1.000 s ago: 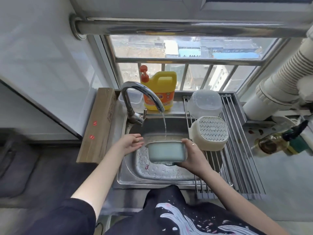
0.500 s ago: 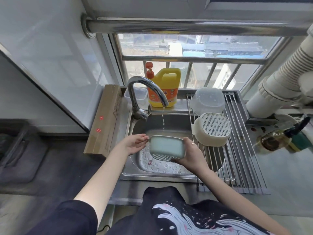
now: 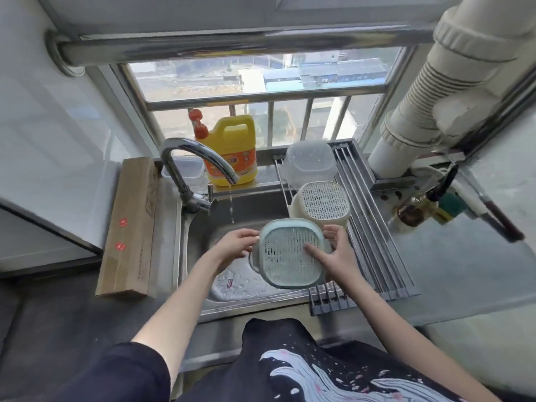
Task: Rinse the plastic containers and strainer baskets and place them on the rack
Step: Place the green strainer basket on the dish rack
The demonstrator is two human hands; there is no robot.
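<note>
A pale green strainer basket (image 3: 287,253) is upside down above the right side of the steel sink (image 3: 200,245), its slotted bottom facing me. My left hand (image 3: 236,243) grips its left rim and my right hand (image 3: 338,253) holds its right side, with fingers on the slotted bottom. On the roll-up rack (image 3: 374,227) a cream strainer basket (image 3: 322,203) lies upside down, and behind it a clear plastic container (image 3: 309,161), also inverted. A thin stream of water falls from the faucet (image 3: 200,161) to the left of the green basket.
A yellow detergent jug (image 3: 232,152) and a small clear tub (image 3: 185,172) stand on the ledge behind the sink. A long cardboard box (image 3: 130,227) lies left of the sink. An oil bottle (image 3: 417,207) lies on the counter to the right, below a white duct pipe (image 3: 429,97).
The green basket has been turned from upright under the stream to upside down and moved right toward the rack. The water stream has thinned.
</note>
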